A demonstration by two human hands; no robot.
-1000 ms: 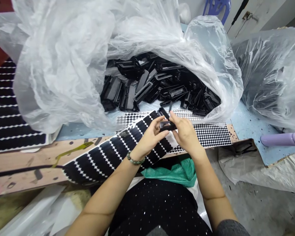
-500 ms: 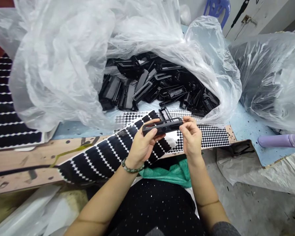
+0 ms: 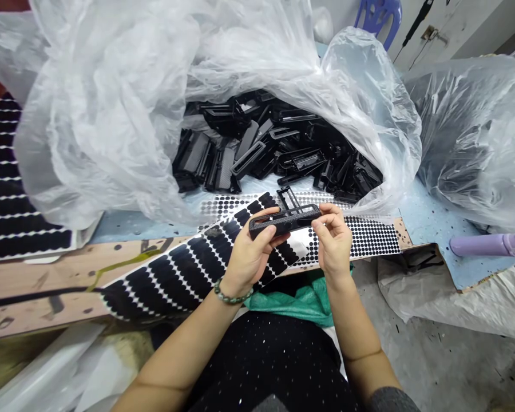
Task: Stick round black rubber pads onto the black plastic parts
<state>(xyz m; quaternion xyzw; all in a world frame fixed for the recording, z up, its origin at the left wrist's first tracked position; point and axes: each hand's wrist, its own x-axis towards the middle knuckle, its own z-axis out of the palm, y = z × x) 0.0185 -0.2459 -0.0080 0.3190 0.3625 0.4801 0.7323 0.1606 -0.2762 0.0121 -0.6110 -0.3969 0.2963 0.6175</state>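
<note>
My left hand (image 3: pixel 253 254) and my right hand (image 3: pixel 333 246) hold a long black plastic frame (image 3: pixel 284 221) level between them, one at each end. Its face has a fine dark texture. Just behind it, a smaller black open frame piece (image 3: pixel 288 198) rests on the dotted sheets, touching neither hand. Beneath my hands lies a sheet of black adhesive dots (image 3: pixel 189 272), with a finer-dotted sheet (image 3: pixel 371 237) to the right. A heap of black plastic parts (image 3: pixel 274 143) fills the opening of a clear plastic bag (image 3: pixel 90 114) directly ahead.
A second plastic bag (image 3: pixel 467 137) sits on the blue-painted tabletop (image 3: pixel 424 212) at right, near a lilac tube (image 3: pixel 491 245). A stained wooden board (image 3: pixel 47 280) runs along the front edge. Green cloth (image 3: pixel 292 303) lies on my lap. Concrete floor (image 3: pixel 446 349) shows at lower right.
Since one second ago, my hands have spread apart and turned the black frame to lie lengthwise between them. The smaller frame piece now sits behind it. Little differs over the last half second.
</note>
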